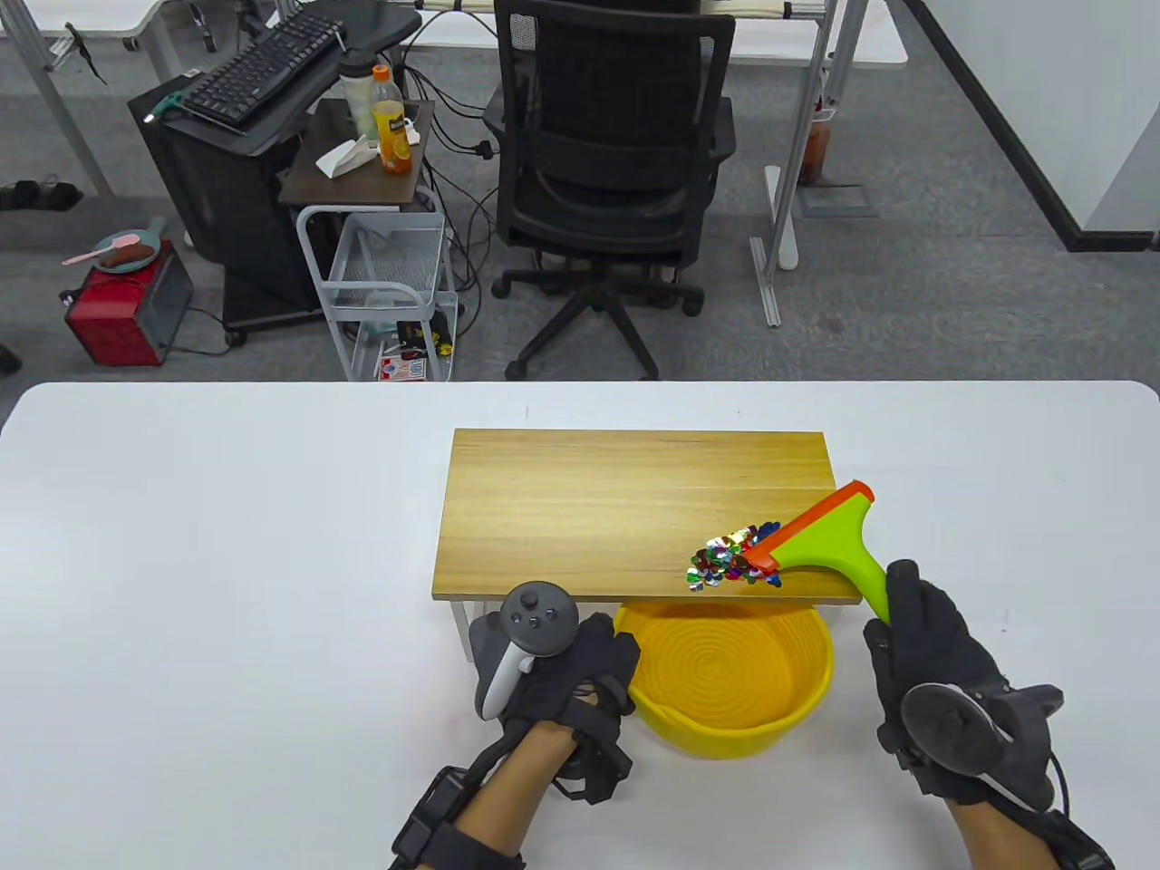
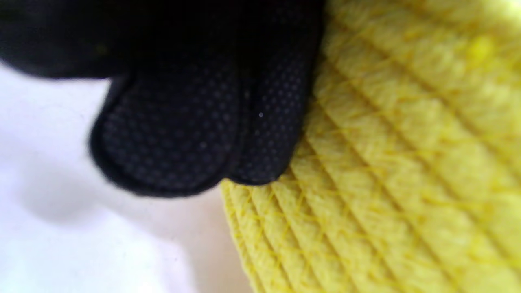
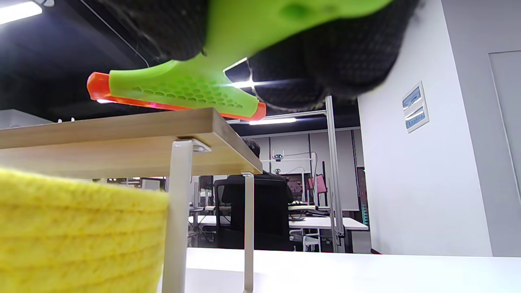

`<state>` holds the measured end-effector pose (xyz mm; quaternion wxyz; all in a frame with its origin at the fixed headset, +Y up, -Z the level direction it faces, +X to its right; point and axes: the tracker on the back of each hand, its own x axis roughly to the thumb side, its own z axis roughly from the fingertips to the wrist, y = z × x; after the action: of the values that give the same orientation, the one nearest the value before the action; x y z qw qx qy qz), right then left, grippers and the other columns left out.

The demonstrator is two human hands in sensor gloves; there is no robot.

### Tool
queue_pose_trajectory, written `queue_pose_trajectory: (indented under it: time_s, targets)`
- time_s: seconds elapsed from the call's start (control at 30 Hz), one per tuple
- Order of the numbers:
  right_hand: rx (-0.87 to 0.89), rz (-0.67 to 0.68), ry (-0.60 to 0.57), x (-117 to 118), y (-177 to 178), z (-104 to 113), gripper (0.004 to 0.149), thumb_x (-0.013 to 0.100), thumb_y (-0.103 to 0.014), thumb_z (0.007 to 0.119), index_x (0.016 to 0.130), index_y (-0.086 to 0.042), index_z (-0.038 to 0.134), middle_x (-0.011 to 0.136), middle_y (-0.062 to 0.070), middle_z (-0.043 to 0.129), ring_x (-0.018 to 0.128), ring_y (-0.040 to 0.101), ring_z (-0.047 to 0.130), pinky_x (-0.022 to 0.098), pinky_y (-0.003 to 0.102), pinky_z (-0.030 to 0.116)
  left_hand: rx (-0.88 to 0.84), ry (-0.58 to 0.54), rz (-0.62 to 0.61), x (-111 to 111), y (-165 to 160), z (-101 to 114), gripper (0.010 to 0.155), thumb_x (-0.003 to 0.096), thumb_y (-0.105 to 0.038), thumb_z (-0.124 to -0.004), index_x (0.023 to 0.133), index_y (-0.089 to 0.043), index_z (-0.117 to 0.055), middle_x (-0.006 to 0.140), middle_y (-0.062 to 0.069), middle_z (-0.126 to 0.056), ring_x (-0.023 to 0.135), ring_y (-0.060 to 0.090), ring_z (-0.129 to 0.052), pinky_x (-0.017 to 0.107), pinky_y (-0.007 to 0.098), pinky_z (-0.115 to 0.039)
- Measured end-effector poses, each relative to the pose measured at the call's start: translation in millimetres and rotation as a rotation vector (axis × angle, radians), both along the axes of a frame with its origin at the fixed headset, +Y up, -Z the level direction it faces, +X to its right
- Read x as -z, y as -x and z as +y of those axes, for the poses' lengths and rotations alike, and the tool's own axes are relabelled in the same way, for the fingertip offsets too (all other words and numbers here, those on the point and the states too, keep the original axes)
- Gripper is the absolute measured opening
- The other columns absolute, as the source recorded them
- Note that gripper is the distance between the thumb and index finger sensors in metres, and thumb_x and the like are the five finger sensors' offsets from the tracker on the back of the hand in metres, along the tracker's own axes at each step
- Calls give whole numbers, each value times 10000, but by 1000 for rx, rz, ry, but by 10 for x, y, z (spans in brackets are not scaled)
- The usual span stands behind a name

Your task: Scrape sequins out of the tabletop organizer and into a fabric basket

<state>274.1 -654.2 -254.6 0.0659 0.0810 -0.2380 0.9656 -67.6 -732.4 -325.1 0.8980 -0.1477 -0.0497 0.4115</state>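
A wooden tabletop organizer [image 1: 598,507] on white legs stands mid-table. A heap of coloured sequins [image 1: 728,561] lies near its front right edge. My right hand [image 1: 933,671] grips the handle of a green scraper with an orange blade [image 1: 820,535]; the blade rests on the board right behind the sequins. The scraper also shows in the right wrist view [image 3: 179,87] above the organizer [image 3: 122,130]. A yellow fabric basket [image 1: 729,671] sits on the table below the board's front edge. My left hand [image 1: 566,675] holds its left wall; its fingers [image 2: 195,122] press on the basket [image 2: 386,162].
The white table [image 1: 227,589] extends to both sides. The organizer's white legs [image 3: 177,215] stand just beside the basket [image 3: 77,232]. Behind the table are an office chair [image 1: 607,172], a wire cart [image 1: 385,290] and a red box [image 1: 127,304] on the floor.
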Motion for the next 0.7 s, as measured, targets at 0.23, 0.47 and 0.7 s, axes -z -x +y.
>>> queue_pose_trajectory:
  time_s: [0.23, 0.47, 0.7]
  targets:
    - [-106, -74, 97, 180, 217, 274, 625, 599, -322, 717, 1103, -17, 506, 975, 267, 717, 600, 377, 954, 401, 394, 868, -42, -22, 8, 2, 59, 40, 558, 517, -415, -690, 836, 42, -673, 376, 137, -1072, 167, 283, -1100, 79, 398, -930]
    - [-204, -136, 186, 325, 407, 474, 617, 601, -318, 717, 1097, -8, 520, 963, 275, 731, 575, 378, 960, 375, 387, 871, -30, -61, 20, -20, 44, 68, 559, 517, -420, -688, 834, 41, -676, 372, 134, -1072, 163, 281, -1099, 76, 396, -929]
    - [-289, -175, 248, 391, 589, 454, 618, 603, -321, 705, 1096, -2, 512, 959, 275, 732, 559, 370, 966, 361, 377, 875, -15, -100, 22, -48, 47, 112, 558, 518, -420, -684, 837, 37, -675, 373, 134, -1071, 165, 281, -1098, 78, 397, -928]
